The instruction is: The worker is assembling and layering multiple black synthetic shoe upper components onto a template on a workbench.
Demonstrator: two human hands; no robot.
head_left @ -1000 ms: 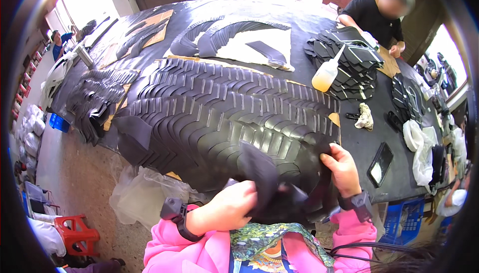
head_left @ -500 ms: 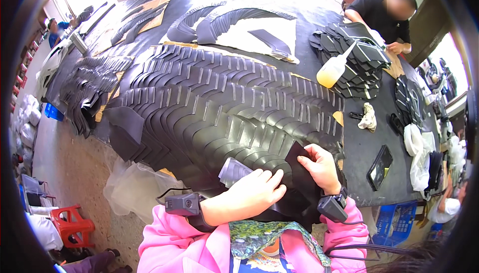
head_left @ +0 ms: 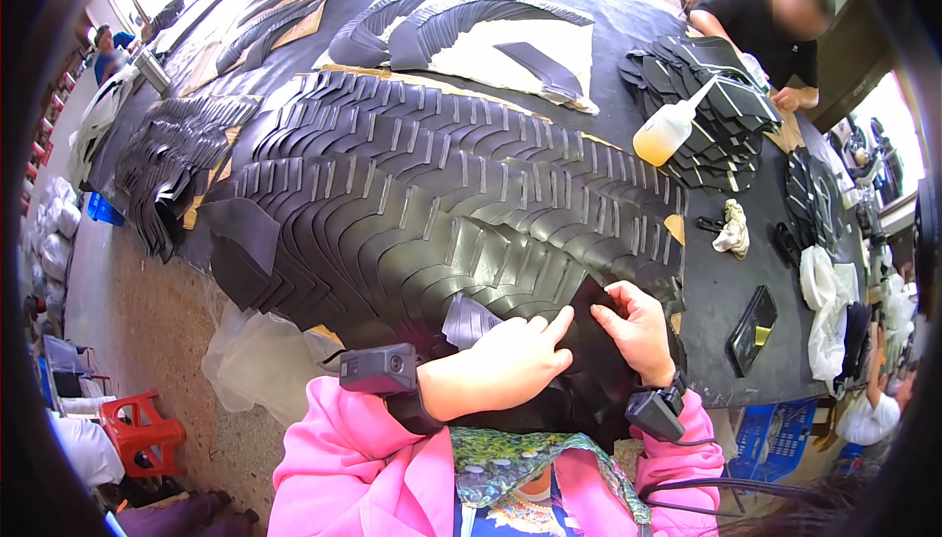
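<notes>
Rows of overlapping black leather-like pieces (head_left: 392,203), several with a pale strip along one edge, cover the near part of the table. At the row's right end, my right hand (head_left: 638,331) pinches the edge of one dark flat piece (head_left: 592,303) between thumb and fingers. Beside it my left hand (head_left: 520,355) lies palm down over the pieces, index finger stretched toward that dark piece. A small fanned stack of grey pieces (head_left: 467,322) pokes out at the left hand's far side; whether that hand grips it is hidden.
A bottle (head_left: 665,133) with yellowish liquid lies by a stack of black pieces (head_left: 721,95). Further right are a crumpled cloth (head_left: 732,230), a dark flat device (head_left: 752,330) and a plastic bag (head_left: 820,306). Another person (head_left: 760,31) works at the far right. A red stool (head_left: 143,434) stands left.
My left hand has slid slightly right, its index finger now straighter and nearer the pinched piece. The grey stack has shifted slightly away from me. My right hand keeps its pinch.
</notes>
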